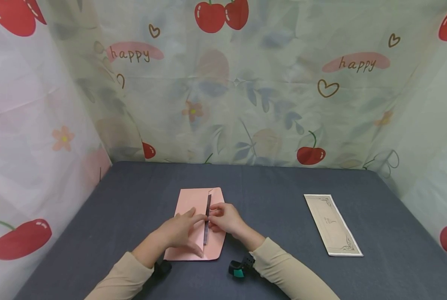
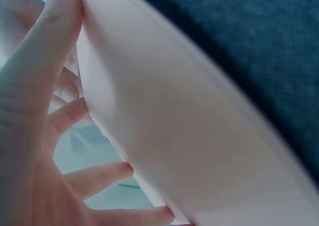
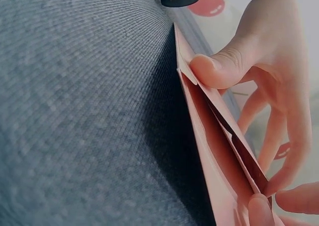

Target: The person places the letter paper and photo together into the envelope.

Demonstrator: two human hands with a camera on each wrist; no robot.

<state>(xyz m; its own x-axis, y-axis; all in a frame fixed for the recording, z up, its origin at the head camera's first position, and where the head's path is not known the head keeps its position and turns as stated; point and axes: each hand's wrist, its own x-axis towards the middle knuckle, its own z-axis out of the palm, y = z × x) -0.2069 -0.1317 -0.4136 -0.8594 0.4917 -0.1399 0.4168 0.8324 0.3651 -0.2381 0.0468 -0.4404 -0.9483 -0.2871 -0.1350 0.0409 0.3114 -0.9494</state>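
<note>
A pink paper envelope (image 1: 187, 200) lies on the dark table, its side flap folded out to the right. A narrow dark strip (image 1: 206, 237) shows along the envelope's mouth. My left hand (image 1: 180, 231) spreads over the envelope, with thumb and fingertips along the edge of the mouth. From the right, my right hand (image 1: 225, 217) pinches that edge near its middle, close to the left index fingertip. In the right wrist view the envelope (image 3: 197, 131) gapes a little between its layers, with the left hand (image 3: 274, 56) above it.
A beige card with a dark ornamental print (image 1: 332, 225) lies at the right of the table. Black wrist straps (image 1: 242, 266) sit by both sleeves. A patterned cloth curtain (image 1: 245, 83) stands behind the table and along both sides.
</note>
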